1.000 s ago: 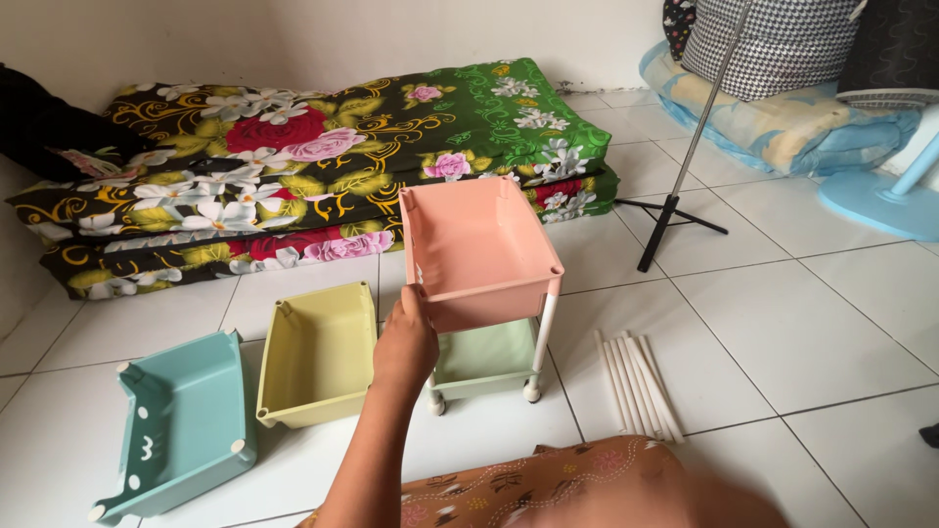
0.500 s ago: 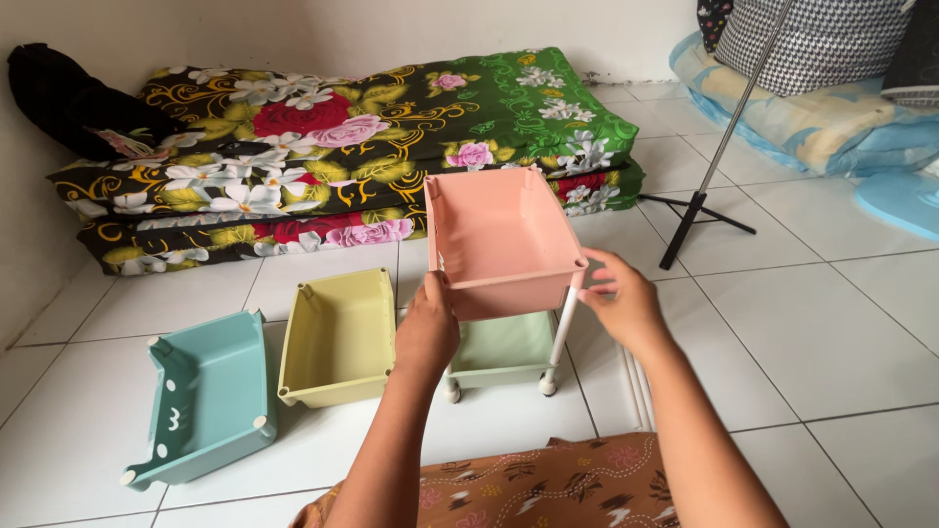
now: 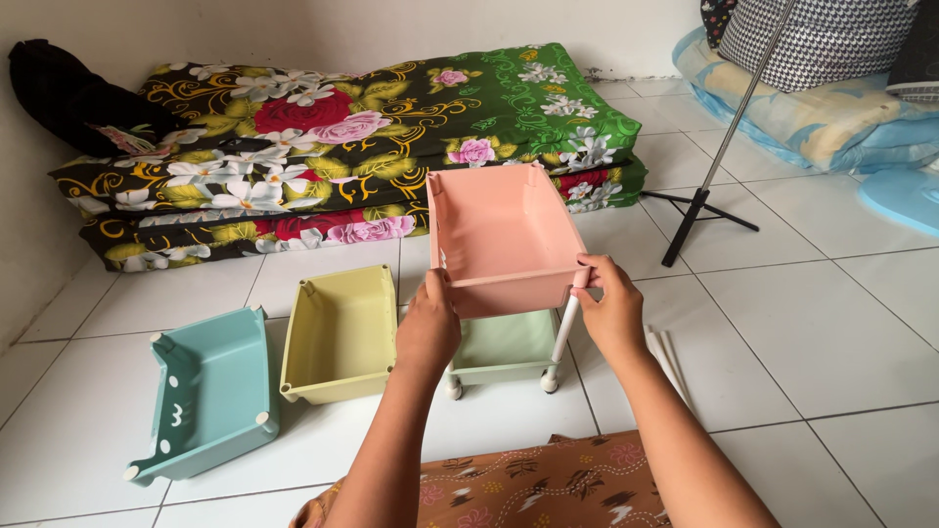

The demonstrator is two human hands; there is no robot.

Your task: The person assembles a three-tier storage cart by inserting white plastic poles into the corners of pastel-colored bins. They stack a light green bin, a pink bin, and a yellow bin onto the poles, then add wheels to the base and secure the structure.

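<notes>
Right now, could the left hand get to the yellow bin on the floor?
Probably yes. The left hand grips the pink bin's near corner, and the yellow bin sits just beside it on the tiles, with nothing between. It would have to let go first.

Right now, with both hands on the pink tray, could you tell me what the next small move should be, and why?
Probably press the pink tray down evenly. The left hand and right hand grip its two near corners, it rests on white poles above the green tray, and it looks slightly tilted, so perhaps not fully seated.
</notes>
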